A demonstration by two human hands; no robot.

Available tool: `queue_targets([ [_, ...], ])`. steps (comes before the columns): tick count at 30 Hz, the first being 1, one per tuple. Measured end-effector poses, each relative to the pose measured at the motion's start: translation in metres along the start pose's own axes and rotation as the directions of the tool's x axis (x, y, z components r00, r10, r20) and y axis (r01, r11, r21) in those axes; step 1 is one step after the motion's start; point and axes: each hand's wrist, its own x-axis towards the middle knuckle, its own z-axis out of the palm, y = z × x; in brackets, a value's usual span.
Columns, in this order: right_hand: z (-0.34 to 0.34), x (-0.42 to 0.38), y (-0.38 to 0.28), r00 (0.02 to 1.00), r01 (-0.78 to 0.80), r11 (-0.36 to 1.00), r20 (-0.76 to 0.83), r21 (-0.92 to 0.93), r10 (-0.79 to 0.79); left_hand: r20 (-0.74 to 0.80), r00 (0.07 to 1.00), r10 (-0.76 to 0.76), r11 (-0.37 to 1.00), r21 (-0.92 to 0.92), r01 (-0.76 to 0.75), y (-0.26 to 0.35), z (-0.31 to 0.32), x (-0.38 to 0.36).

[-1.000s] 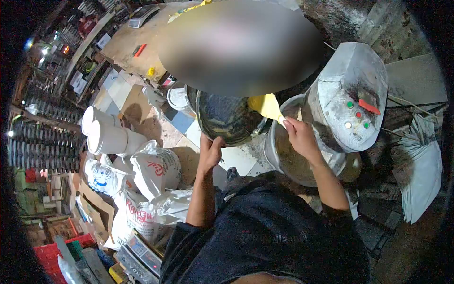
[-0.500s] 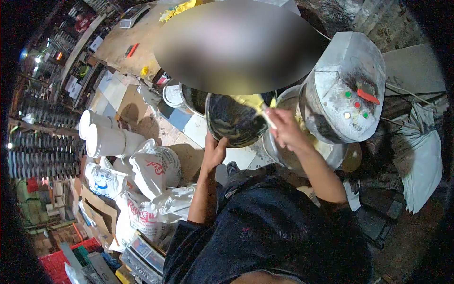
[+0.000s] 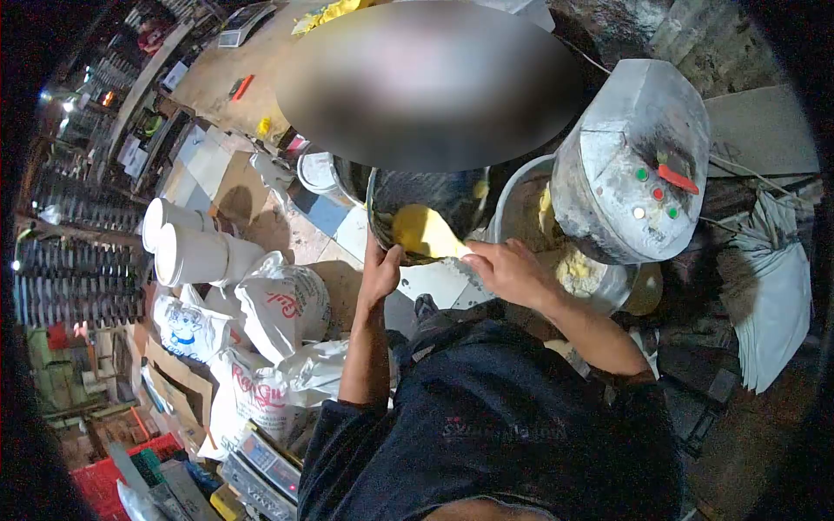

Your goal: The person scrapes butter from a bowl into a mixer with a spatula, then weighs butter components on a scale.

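Note:
A dark bucket [image 3: 439,193] tilts towards me, its inside smeared with yellow streaks and its far part hidden under a blurred patch. My left hand [image 3: 380,271] is closed on the near left rim of this bucket. In my right hand [image 3: 508,271] is the handle end of a spatula [image 3: 428,231], whose broad head is coated in a yellow paste. That head lies inside the bucket, near the front wall. Right of the bucket stands a metal mixing bowl [image 3: 512,204] with yellow and pale crumbly matter in it.
A floury mixer [image 3: 634,165] with coloured buttons overhangs the bowl. White buckets [image 3: 195,252] and printed white sacks [image 3: 282,308] stand at left. Behind them runs a wooden table [image 3: 261,65] with a red-handled tool [image 3: 242,88]. A white sack [image 3: 769,295] hangs at right.
My right hand has come down and towards me, bringing the spatula head from the bucket's far right side to its near wall. The bucket has shifted slightly left, with my left hand still on it.

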Motion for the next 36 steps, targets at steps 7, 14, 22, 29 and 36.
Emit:
queue_targets([
  [7, -0.013, 0.022, 0.02, 0.886, -0.38, 0.421, 0.193, 0.824, 0.421, 0.009, 0.997, 0.078, 0.996, -0.048, -0.077, -0.02, 0.015, -0.009],
  [14, -0.004, -0.008, 0.046, 0.881, -0.472, 0.638, 0.351, 0.608, 0.317, -0.117, 0.928, 0.354, 0.93, 0.154, -0.335, -0.012, -0.011, 0.005],
  [22, 0.019, 0.01, 0.081, 0.97, -0.03, 0.907, -0.208, 0.42, 0.129, -0.058, 0.881, 0.469, 0.81, 0.426, -0.403, 0.012, -0.011, -0.004],
  [29, -0.003, 0.006, 0.073, 0.954, -0.15, 0.951, -0.213, 0.272, 0.211, 0.083, 0.882, 0.464, 0.773, 0.447, -0.449, 0.012, -0.024, -0.011],
  [36, 0.011, 0.0, 0.086, 0.978, -0.128, 0.961, -0.131, 0.244, 0.164, 0.043, 0.895, 0.443, 0.794, 0.445, -0.415, 0.022, -0.007, -0.02],
])
